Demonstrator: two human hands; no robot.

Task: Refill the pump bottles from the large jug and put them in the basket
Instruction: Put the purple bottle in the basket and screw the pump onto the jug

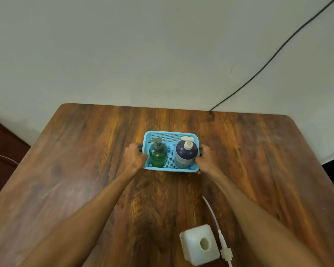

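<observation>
Gripping the short ends of the light blue mesh basket point(171, 134), the left hand point(134, 156) and the right hand point(207, 158) each curl their fingers round its rim. Inside it the green pump bottle point(158, 154) stands upright on the left and the dark blue pump bottle point(185, 154) with a cream pump on the right, slightly apart. Nearer the person, the white jug point(199, 244) sits uncapped on the wooden surface point(85, 160), with a white pump tube point(219, 231) lying just beside it on the right.
</observation>
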